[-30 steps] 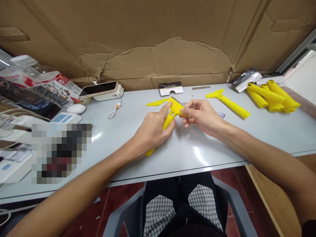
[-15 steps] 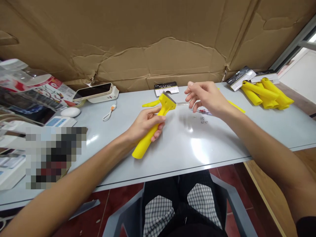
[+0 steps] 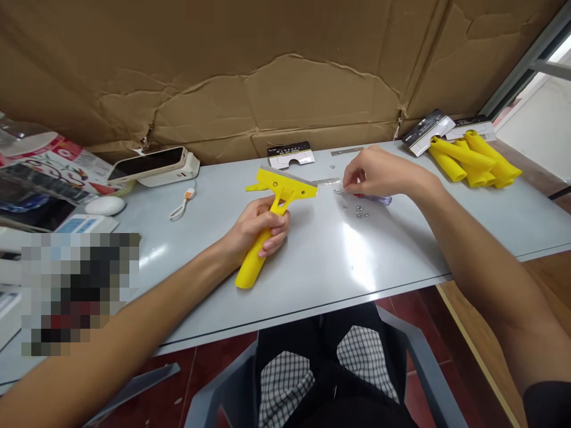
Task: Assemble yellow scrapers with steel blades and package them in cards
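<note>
My left hand (image 3: pixel 265 226) is closed around the handle of a yellow scraper (image 3: pixel 252 264), whose wide head (image 3: pixel 285 183) points away from me and shows two screw holes. Another yellow piece (image 3: pixel 255 188) sticks out behind the head on the left. My right hand (image 3: pixel 379 172) is low over the table, thumb and fingers curled together at the end of a thin clear strip (image 3: pixel 325 182). What those fingers grip is hidden. Beneath them lies a screwdriver (image 3: pixel 381 200) with a clear purple handle. Several small screws or nuts (image 3: pixel 359 209) are scattered just nearer to me.
A flat metal blade (image 3: pixel 347 151) and a black-and-white card (image 3: pixel 291 156) lie at the back by the cardboard (image 3: pixel 321 101). Several yellow handles (image 3: pixel 477 160) are piled far right. A phone (image 3: pixel 149 165), short cable (image 3: pixel 182 204) and white mouse (image 3: pixel 105 205) are left.
The scraper has turned in my left hand, so its head now shows its broad face. My right hand has lowered towards the strip and screwdriver, its fingers drawing together.
</note>
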Tool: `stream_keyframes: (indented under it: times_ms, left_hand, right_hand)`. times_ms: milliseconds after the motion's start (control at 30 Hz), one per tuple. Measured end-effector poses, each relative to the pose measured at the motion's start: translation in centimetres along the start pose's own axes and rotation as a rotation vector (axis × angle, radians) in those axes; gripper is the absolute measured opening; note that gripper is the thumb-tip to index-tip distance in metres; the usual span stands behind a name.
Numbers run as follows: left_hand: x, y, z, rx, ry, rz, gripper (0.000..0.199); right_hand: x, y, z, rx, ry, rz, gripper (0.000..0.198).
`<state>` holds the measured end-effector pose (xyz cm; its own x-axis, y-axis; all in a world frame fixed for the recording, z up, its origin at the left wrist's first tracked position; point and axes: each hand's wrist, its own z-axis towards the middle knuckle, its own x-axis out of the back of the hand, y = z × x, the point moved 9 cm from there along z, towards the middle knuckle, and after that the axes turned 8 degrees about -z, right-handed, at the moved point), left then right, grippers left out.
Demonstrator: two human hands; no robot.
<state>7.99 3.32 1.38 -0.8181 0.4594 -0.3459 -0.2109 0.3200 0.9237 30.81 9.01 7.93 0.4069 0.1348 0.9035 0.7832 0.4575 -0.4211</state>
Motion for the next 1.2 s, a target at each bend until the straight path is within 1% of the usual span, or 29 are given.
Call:
stream_keyframes:
  times_ms: [133, 233, 333, 400, 467, 500, 600, 667, 733, 800, 833, 900, 1000, 1100, 1133, 1200]
  left_hand:
    - [-0.2, -0.1, 0.0, 0.017, -0.016, 0.001, 0.035]
    - [-0.4, 0.0, 0.0, 0.011, -0.025, -0.010, 0.034]
    - [-0.3, 0.0, 0.0, 0.009, -0.020, -0.025, 0.034]
    - [-0.2, 0.1, 0.1, 0.005, -0.024, -0.036, 0.033]
    - [-0.2, 0.1, 0.1, 0.004, -0.027, -0.039, 0.033]
    - [-0.2, 0.0, 0.1, 0.008, -0.028, -0.035, 0.034]
    - [-0.2, -0.1, 0.1, 0.025, -0.035, -0.014, 0.036]
    - [-0.2, -0.2, 0.0, 0.035, -0.035, -0.005, 0.037]
    - [-0.1, -0.2, 0.0, 0.039, -0.027, -0.004, 0.037]
    - [0.0, -0.3, 0.0, 0.043, -0.017, -0.008, 0.037]
    - [0.0, -0.3, 0.0, 0.043, -0.014, -0.013, 0.038]
    - [0.0, -0.3, 0.0, 0.044, -0.014, -0.019, 0.038]
    - [-0.1, -0.2, 0.0, 0.042, -0.017, -0.030, 0.037]
    - [-0.5, 0.0, -0.2, 0.036, -0.023, -0.048, 0.036]
    - [-0.7, 0.0, -0.4, 0.043, -0.026, -0.051, 0.035]
    - [-1.3, -0.3, -0.7, 0.066, -0.043, -0.057, 0.033]
  right_hand:
    - [-0.5, -0.1, -0.2, -0.007, -0.098, -0.073, 0.025]
    - [-0.8, 0.6, -0.6, -0.069, -0.158, -0.131, 0.026]
    - [-0.8, 1.7, -0.8, -0.123, -0.126, -0.055, 0.027]
    - [-0.6, 2.1, -0.9, -0.129, -0.066, 0.015, 0.035]
    - [-0.7, 2.1, -0.9, -0.118, -0.031, 0.001, 0.043]
    - [-0.9, 1.9, -0.9, -0.115, -0.042, -0.048, 0.045]
    - [-1.7, 1.2, -1.0, -0.138, -0.146, -0.251, 0.036]
    - [-1.9, 0.8, -1.1, -0.164, -0.198, -0.343, 0.028]
    - [-2.0, 0.7, -1.3, -0.195, -0.232, -0.377, 0.025]
    - [-2.4, 1.1, -1.3, -0.217, -0.258, -0.365, 0.023]
    - [-2.5, 1.4, -1.3, -0.211, -0.255, -0.341, 0.023]
    - [-2.5, 1.6, -1.0, -0.157, -0.202, -0.277, 0.024]
    - [-1.9, 0.9, -0.7, -0.072, -0.117, -0.216, 0.029]
    - [-1.1, -2.0, -0.8, 0.041, -0.083, -0.137, 0.021]
    - [-0.8, -3.4, -0.9, 0.093, -0.062, -0.084, 0.019]
    - [0.0, -5.5, -1.2, 0.139, -0.009, 0.079, 0.015]
